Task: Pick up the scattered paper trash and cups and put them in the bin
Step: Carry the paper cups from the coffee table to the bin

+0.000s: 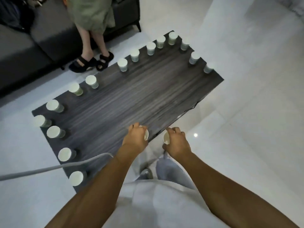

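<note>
we stand at the near edge of the dark wooden table (131,96). our left hand (135,137) curls around a paper cup (146,134) at that edge, and our right hand (176,142) grips a second cup (166,137) just off the table's corner. more cups (52,105) stand along the table's rim.

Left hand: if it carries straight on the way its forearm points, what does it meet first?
Bare tabletop first, as far as shown; the left hand points diagonally across it toward the far-corner cups. Height is unclear.
</note>
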A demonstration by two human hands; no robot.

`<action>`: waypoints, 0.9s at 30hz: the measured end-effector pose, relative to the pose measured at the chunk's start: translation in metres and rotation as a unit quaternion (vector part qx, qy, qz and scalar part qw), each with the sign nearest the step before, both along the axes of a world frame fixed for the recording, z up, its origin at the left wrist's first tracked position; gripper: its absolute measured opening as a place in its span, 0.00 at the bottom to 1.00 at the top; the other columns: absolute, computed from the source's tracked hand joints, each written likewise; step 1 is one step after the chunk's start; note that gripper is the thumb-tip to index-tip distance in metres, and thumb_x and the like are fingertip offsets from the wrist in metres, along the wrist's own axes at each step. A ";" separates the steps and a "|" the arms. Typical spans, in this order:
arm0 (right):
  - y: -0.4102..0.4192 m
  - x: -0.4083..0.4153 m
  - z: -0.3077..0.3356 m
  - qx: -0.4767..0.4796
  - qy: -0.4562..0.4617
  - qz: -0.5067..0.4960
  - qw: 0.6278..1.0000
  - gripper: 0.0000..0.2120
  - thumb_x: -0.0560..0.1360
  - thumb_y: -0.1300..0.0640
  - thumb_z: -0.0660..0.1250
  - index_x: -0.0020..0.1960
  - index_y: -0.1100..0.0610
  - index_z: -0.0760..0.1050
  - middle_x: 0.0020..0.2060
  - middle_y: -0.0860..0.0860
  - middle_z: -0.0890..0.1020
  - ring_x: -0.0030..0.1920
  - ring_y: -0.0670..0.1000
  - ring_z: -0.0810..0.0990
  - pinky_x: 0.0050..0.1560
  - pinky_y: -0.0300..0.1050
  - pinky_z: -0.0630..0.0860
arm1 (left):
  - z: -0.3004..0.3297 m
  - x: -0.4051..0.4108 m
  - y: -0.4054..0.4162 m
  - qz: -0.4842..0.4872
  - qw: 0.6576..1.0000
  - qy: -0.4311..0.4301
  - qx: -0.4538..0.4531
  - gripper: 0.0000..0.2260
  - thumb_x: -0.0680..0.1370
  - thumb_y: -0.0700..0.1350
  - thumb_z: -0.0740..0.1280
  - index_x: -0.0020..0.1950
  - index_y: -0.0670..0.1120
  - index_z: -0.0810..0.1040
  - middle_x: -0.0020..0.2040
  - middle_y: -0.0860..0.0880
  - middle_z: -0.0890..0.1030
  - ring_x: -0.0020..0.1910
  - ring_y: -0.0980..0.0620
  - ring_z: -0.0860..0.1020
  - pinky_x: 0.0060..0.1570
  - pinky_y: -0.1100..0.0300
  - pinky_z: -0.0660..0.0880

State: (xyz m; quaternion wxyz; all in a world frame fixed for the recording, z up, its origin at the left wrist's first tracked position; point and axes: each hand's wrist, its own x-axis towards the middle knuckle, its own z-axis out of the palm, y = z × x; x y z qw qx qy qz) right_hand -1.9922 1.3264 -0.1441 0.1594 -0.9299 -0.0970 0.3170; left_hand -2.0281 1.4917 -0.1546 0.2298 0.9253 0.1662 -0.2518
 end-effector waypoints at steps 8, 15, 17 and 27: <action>-0.136 -0.006 0.028 0.021 -0.041 -0.180 0.983 0.34 0.74 0.53 0.69 0.75 0.52 0.59 0.69 0.52 0.65 0.66 0.57 0.66 0.60 0.50 0.72 | 0.033 0.061 -0.123 -0.196 0.981 -0.009 0.002 0.28 0.73 0.43 0.68 0.71 0.48 0.65 0.67 0.47 0.66 0.67 0.44 0.63 0.60 0.51 0.70; -0.310 -0.001 0.045 0.011 -0.070 -0.313 0.947 0.33 0.73 0.53 0.68 0.75 0.52 0.59 0.69 0.52 0.64 0.65 0.56 0.66 0.57 0.49 0.75 | 0.051 0.109 -0.313 -0.351 0.935 -0.049 0.005 0.29 0.74 0.45 0.69 0.73 0.47 0.63 0.67 0.47 0.68 0.66 0.45 0.65 0.61 0.52 0.72; -0.366 0.000 0.048 0.006 -0.073 -0.343 0.936 0.33 0.73 0.53 0.68 0.75 0.52 0.59 0.69 0.52 0.64 0.66 0.56 0.66 0.57 0.49 0.75 | 0.053 0.119 -0.374 -0.374 0.925 -0.060 -0.004 0.28 0.74 0.46 0.69 0.72 0.48 0.64 0.66 0.47 0.69 0.64 0.46 0.67 0.58 0.54 0.72; -0.616 0.005 0.056 -0.005 -0.073 -0.466 0.882 0.34 0.73 0.53 0.68 0.76 0.53 0.59 0.69 0.52 0.64 0.66 0.56 0.66 0.58 0.51 0.75 | 0.068 0.156 -0.643 -0.462 0.881 -0.095 -0.045 0.27 0.74 0.48 0.68 0.71 0.47 0.65 0.66 0.49 0.69 0.64 0.48 0.67 0.54 0.54 0.75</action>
